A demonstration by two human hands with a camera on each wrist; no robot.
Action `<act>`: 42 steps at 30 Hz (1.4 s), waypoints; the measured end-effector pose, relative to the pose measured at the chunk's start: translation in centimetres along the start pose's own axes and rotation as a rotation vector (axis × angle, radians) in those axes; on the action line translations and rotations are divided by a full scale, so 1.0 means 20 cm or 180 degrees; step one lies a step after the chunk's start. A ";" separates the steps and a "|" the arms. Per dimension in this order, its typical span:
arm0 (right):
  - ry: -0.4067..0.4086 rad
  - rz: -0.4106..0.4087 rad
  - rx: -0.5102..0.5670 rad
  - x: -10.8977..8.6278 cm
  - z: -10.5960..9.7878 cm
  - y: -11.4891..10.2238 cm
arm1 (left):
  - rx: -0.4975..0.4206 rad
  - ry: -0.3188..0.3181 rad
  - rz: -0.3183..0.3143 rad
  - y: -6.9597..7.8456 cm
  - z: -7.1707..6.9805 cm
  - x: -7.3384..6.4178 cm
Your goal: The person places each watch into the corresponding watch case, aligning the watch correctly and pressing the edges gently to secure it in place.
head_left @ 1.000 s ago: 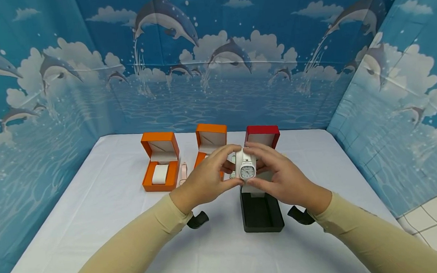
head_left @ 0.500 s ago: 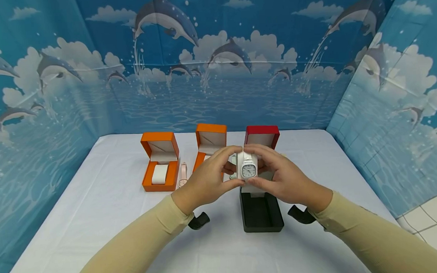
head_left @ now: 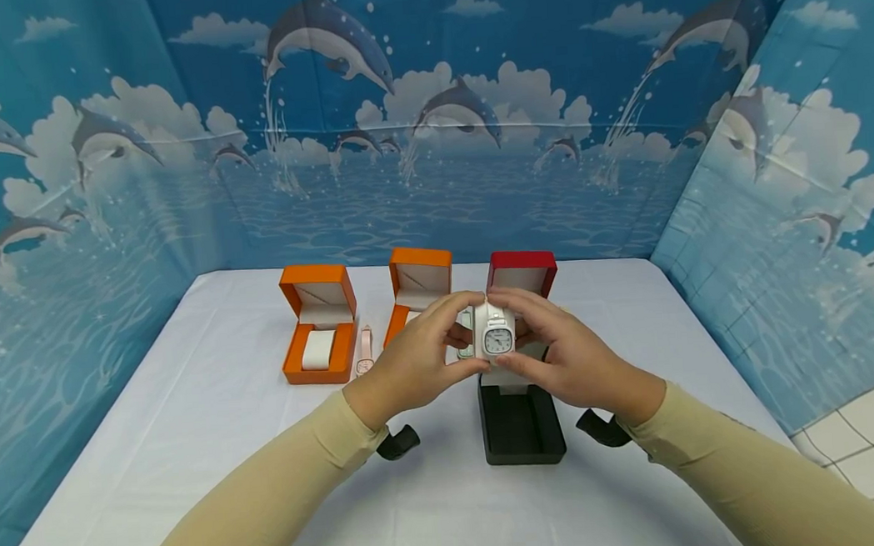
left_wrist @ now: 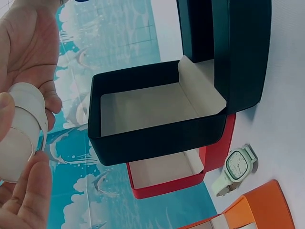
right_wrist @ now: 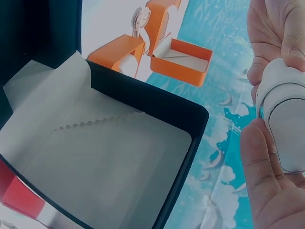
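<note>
White watch (head_left: 497, 336), strapped round a white cushion (right_wrist: 288, 138), held face toward the head camera above the raised lid of the black box (head_left: 526, 447), with a gap from that lid in both wrist views. Gripped from its two sides above the black box by left hand (head_left: 423, 353) and right hand (head_left: 572, 344), fingers curled over the top and thumbs beneath, closed only as far as the cushion's thickness allows. Black box open, pale-lined lid upright on the far side of its dark base.

Just beyond the black box, an open red box (head_left: 524, 259). Beyond and to the left of the black box, a pale green watch (left_wrist: 238, 164), then an open orange box (head_left: 422, 270), partly covered by the left hand in the head view. Further left of the black box, a pink watch (head_left: 364, 351) and a second orange box (head_left: 319, 376), open, with a white pillow (head_left: 318, 349) inside. Under the black box, a white tablecloth (head_left: 436, 507); well behind, a dolphin-printed curtain (head_left: 430, 165).
</note>
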State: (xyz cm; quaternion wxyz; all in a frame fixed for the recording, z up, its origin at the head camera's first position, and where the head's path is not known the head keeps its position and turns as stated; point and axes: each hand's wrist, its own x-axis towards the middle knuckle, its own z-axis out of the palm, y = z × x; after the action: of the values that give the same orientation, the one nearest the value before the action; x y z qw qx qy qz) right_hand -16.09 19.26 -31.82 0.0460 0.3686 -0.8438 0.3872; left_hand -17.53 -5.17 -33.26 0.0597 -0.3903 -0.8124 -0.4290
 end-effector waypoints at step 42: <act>0.0159 -0.0317 -0.0821 -0.02 0.00 0.00 | -0.0012 0.0026 0.0002 0.00 0.01 0.00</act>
State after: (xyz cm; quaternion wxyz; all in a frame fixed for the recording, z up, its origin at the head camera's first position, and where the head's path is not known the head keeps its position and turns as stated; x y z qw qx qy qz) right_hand -15.79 19.56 -32.01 0.1331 0.3913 -0.8658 0.2819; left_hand -17.54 -4.95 -33.38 0.0625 -0.3889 -0.8113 -0.4321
